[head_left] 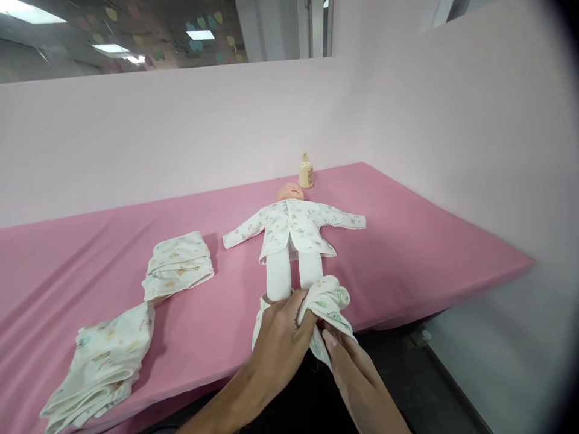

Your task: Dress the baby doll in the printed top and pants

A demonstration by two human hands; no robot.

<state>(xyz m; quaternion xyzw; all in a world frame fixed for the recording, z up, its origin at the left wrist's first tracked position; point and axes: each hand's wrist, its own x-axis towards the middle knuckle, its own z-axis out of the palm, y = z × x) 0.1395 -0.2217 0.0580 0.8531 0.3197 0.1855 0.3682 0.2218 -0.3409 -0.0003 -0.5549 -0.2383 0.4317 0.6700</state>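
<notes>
A baby doll [290, 191] lies on its back in a white printed jacket [298, 224], its white legs [278, 274] pointing toward me. Around the lower ends of the legs are bunched printed baby pants [326, 298]. My left hand [281, 334] is closed on the pants between the two legs, its thumb on the cloth. To its right, my right hand [350, 361] grips the hanging cloth of the pants from below, some fingers hidden in the folds. The doll's feet are hidden by cloth and hands.
The doll lies on a table with a pink cover [398, 241], near its front edge. A cream pump bottle [306, 172] stands behind the doll's head. On the left lie two folded printed cloths, a farther one [178, 262] and a nearer one [104, 355]. White walls border the back and right.
</notes>
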